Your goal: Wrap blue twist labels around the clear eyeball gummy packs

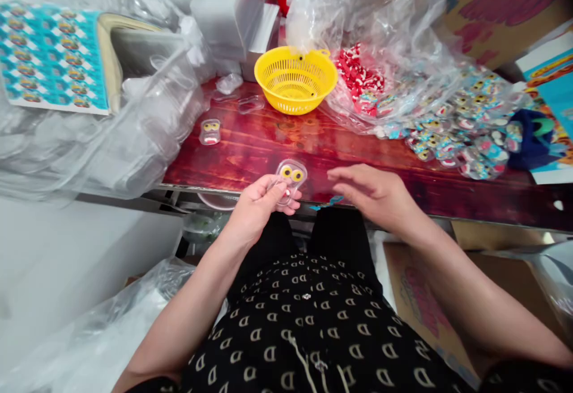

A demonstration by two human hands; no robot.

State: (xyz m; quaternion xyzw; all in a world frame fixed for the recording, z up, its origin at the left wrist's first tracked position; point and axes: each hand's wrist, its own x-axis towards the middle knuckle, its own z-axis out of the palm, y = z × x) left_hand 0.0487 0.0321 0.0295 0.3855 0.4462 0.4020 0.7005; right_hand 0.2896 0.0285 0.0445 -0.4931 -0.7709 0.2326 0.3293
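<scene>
Pinched between the thumb and fingers of my left hand (264, 205) is a clear plastic case (292, 173) with two yellow eye-shaped pieces in it. A small white and red bit shows near my thumb, partly hidden. My right hand (369, 193) hovers to the right of the case, fingers stretched out and apart from the thumb, with nothing in it. A second clear case (210, 132) with yellow eyes and a red and white piece lies on the table further left. Small blue scraps (329, 203) are at the table's front edge between my hands.
A yellow basket (295, 107) stands on the red-brown table (250, 154). Behind it to the right are red and white pieces (358, 77) in a clear bag and a pile of filled packs (465, 124). Left are clear plastic shells (134, 136) and printed blue card sheets (54, 59).
</scene>
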